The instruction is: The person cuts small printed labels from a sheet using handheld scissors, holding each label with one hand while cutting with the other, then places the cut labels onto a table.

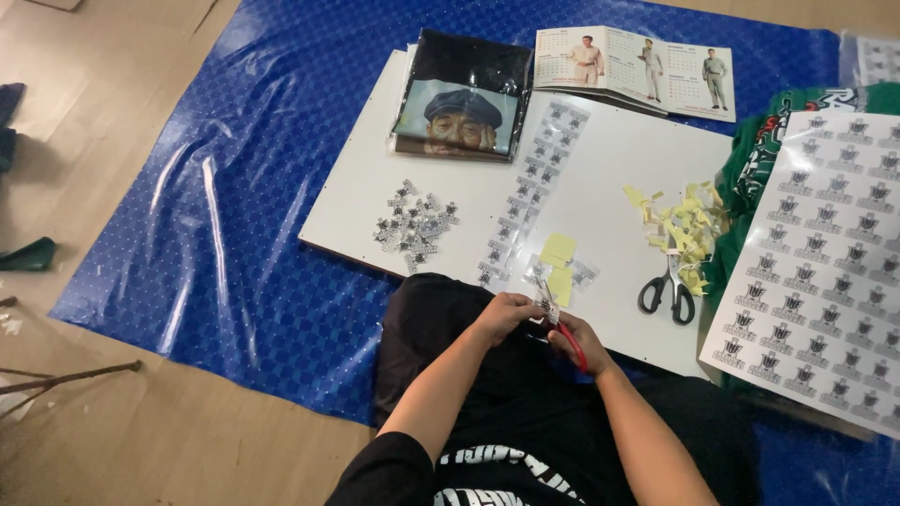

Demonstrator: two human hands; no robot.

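Observation:
My left hand point(504, 316) pinches a small clear strip of stickers point(546, 303) at the near edge of a white board point(600, 169). My right hand point(577, 341) grips a red-handled pair of scissors point(571, 343) whose blades meet the strip. Just beyond my hands lie yellow backing papers point(559, 255) and loose cut sticker pieces. A pile of cut-out stickers point(415, 228) rests on the board to the left, and a long sticker strip point(532, 192) runs diagonally across it.
Black-handled scissors point(667, 292) lie beside yellow paper scraps point(684, 225). A large sticker sheet point(825, 262) is at the right over green fabric. A bagged dark printed shirt point(459, 98) and an open calendar booklet point(633, 70) sit at the back. Blue plastic sheet point(234, 215) covers the wooden floor.

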